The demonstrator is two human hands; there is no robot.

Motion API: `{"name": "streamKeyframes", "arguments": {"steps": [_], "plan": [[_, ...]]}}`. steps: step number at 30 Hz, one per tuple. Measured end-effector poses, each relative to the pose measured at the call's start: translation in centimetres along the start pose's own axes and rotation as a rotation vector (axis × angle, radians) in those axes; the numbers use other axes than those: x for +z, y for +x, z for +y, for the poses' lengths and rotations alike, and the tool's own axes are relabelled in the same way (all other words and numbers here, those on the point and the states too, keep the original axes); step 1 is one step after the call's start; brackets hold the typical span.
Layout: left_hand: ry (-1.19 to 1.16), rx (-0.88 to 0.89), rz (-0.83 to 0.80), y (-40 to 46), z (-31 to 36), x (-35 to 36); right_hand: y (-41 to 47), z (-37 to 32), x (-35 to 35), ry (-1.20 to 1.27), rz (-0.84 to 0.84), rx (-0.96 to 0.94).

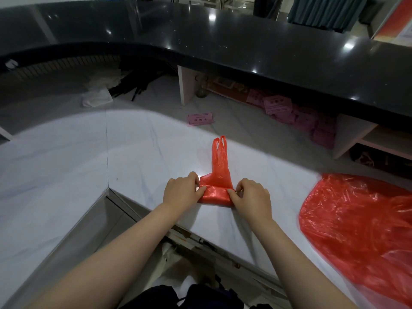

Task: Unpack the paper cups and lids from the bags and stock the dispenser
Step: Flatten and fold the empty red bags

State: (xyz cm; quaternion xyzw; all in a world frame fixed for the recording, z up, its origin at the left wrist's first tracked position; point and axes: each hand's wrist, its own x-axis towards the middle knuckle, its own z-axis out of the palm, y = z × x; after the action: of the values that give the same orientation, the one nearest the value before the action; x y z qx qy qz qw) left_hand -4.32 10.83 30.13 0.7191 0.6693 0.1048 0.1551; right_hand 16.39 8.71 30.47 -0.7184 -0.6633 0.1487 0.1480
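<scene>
Right in the middle of the white marble tabletop [66,166], a small red plastic bag [217,175] lies flat with its near end folded over and its handles pointing away from the person. Both hands work that fold: the left hand [181,189] pinches its left edge and the right hand [253,195] pinches its right edge, fingers curled onto the plastic. Off to the right, well apart, a larger red bag [356,224] lies spread out and crumpled on the same tabletop.
</scene>
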Motion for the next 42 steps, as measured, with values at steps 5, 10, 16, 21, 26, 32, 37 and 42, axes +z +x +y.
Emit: {"name": "streamKeyframes", "arguments": {"steps": [5, 10, 16, 21, 26, 32, 37, 42], "plan": [[-0.064, 0.138, 0.148, -0.3, 0.1, 0.4, -0.7, -0.5, 0.4, 0.053, 0.083, -0.04], [-0.08, 0.2, 0.176, -0.9, 0.4, 1.1, -0.8, -0.4, 0.8, 0.03, 0.116, -0.069], [-0.065, 0.26, 0.236, -1.5, -0.4, 1.5, -1.2, 0.2, 0.9, -0.015, 0.157, -0.153], [-0.046, 0.35, 0.2, -3.0, -1.4, 1.7, -2.3, 1.5, 0.6, -0.054, 0.054, -0.258], [-0.036, 0.355, 0.187, -4.2, -1.3, 2.0, -2.9, 2.4, 0.3, -0.07, -0.058, -0.311], [-0.083, 0.342, 0.173, -5.0, -1.2, 1.3, -3.4, 2.7, 0.0, -0.019, -0.072, -0.304], [-0.307, 0.149, 0.055, -5.2, -0.4, 0.4, -3.2, 2.2, 0.1, 0.074, -0.112, -0.233], [-0.394, -0.066, -0.077, -2.9, 0.1, 0.0, -1.2, 1.2, -0.2, 0.091, -0.153, -0.15]]}}
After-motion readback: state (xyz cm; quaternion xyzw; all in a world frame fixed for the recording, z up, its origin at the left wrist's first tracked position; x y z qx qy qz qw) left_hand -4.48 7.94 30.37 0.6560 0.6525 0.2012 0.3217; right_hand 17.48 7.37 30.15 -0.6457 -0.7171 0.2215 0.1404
